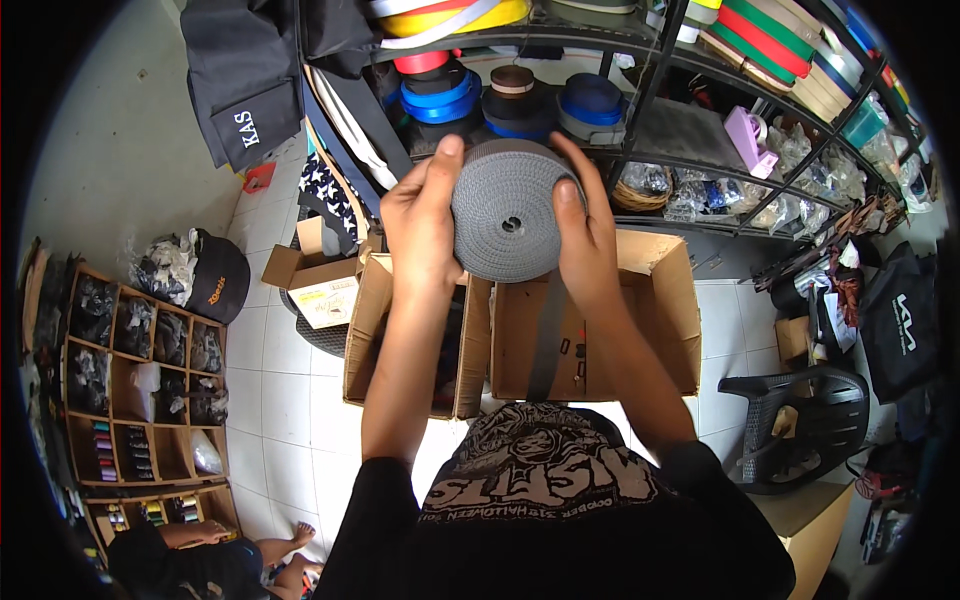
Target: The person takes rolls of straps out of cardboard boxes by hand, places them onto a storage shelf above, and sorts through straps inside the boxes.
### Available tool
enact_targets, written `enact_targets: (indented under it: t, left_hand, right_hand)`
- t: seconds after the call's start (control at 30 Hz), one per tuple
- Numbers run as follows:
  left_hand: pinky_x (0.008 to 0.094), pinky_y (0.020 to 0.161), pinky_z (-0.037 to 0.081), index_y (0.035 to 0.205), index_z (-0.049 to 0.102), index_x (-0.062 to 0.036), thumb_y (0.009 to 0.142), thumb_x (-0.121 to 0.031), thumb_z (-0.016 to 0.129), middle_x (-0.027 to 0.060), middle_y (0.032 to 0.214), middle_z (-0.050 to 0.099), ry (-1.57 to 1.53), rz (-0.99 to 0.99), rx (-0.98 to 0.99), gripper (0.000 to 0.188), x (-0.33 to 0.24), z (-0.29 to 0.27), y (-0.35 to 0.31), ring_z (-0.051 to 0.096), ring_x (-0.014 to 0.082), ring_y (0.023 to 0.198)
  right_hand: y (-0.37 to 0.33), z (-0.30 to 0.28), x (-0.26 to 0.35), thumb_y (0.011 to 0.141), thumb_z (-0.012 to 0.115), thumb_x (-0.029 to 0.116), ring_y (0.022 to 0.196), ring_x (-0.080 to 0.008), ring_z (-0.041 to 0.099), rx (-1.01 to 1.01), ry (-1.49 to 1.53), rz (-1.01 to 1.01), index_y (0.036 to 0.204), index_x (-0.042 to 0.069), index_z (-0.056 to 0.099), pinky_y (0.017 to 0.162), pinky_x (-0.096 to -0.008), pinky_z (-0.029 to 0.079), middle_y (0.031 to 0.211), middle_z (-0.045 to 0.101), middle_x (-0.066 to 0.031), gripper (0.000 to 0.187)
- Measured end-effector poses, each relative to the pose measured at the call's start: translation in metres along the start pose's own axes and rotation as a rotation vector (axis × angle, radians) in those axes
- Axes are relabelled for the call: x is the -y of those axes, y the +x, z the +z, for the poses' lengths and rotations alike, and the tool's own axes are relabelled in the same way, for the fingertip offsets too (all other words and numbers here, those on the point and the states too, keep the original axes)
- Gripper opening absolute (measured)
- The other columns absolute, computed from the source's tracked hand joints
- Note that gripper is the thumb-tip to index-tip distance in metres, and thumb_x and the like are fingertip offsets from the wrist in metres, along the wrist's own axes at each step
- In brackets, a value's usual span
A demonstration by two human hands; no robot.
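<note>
A thick roll of grey webbing (pixel 505 215) is held up between my two hands, its coiled flat side toward me and a small dark hole at its centre. My left hand (pixel 425 215) grips its left edge, thumb on top. On the right edge, my right hand (pixel 585 225) presses its thumb against the coil, with fingers behind. A loose grey strip of webbing (pixel 546 340) hangs below the roll, across an open cardboard box (pixel 650 370) with a few small dark pieces on its bottom. Left of it stands a second open box (pixel 362 330), partly hidden by my left forearm.
Black shelves (pixel 640 130) ahead hold several webbing rolls and plastic bags. A black plastic chair (pixel 810 420) stands at right. A wooden cubby shelf (pixel 150 370) lines the left. Another person (pixel 190 560) sits at lower left. A small carton (pixel 325 300) lies beside the boxes.
</note>
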State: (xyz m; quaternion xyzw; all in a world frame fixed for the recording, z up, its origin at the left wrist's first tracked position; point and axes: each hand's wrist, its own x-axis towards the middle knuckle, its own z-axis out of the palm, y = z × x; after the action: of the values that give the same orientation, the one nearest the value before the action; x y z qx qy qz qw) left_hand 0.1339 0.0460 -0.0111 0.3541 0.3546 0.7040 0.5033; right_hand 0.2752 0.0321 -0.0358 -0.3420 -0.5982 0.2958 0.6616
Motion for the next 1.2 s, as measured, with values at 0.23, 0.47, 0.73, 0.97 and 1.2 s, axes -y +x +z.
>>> enact_targets:
  t: [0.23,0.47,0.73,0.97,1.2]
  left_hand:
    - [0.0241,0.069,0.048,0.099,0.066,0.0065,0.090,-0.031,0.066,0.0088,0.086,0.066,0.081,-0.035,0.170,0.038,0.001,0.001,-0.005,0.059,0.0109,0.074]
    - [0.0274,0.075,0.049,0.102,0.064,0.0061,0.091,-0.043,0.059,0.0127,0.094,0.065,0.169,0.064,0.133,0.051,0.011,0.007,-0.012,0.060,0.0156,0.086]
    - [0.0404,0.098,0.042,0.124,0.049,0.0016,0.095,-0.046,0.048,0.0146,0.121,0.056,-0.373,0.063,-0.137,0.056,0.023,0.032,-0.021,0.053,0.0259,0.115]
    - [0.0299,0.079,0.049,0.107,0.062,0.0047,0.092,-0.045,0.056,0.0122,0.098,0.064,0.266,-0.072,0.266,0.052,-0.019,-0.013,0.002,0.061,0.0174,0.089]
    - [0.0409,0.099,0.040,0.126,0.049,0.0008,0.097,-0.044,0.046,0.0136,0.124,0.055,-0.327,0.079,-0.237,0.054,0.009,0.024,-0.015,0.053,0.0270,0.114]
  right_hand:
    - [0.008,-0.013,0.003,0.096,0.055,0.020,0.099,-0.0131,0.057,-0.027,0.058,0.047,0.124,0.000,0.057,0.089,-0.0260,0.044,0.109,0.064,-0.0106,0.034]
    - [0.023,-0.018,0.013,0.095,0.057,0.020,0.094,-0.0121,0.058,0.157,0.060,0.083,0.123,0.002,0.058,0.084,-0.0250,0.046,0.107,0.065,-0.0093,0.034]
    - [-0.004,0.037,0.002,0.090,0.063,0.020,0.124,-0.0215,0.043,-0.233,0.221,-0.062,0.138,-0.004,0.038,0.104,-0.0338,0.033,0.135,0.045,-0.0170,0.059]
    - [0.033,-0.023,0.016,0.086,0.066,0.011,0.114,-0.0180,0.052,0.504,-0.018,-0.030,0.139,0.000,0.039,0.097,-0.0312,0.041,0.127,0.054,-0.0135,0.061]
    - [-0.010,0.041,-0.005,0.088,0.063,0.014,0.126,-0.0266,0.043,-0.102,0.171,-0.050,0.146,-0.001,0.021,0.106,-0.0369,0.033,0.137,0.042,-0.0197,0.073]
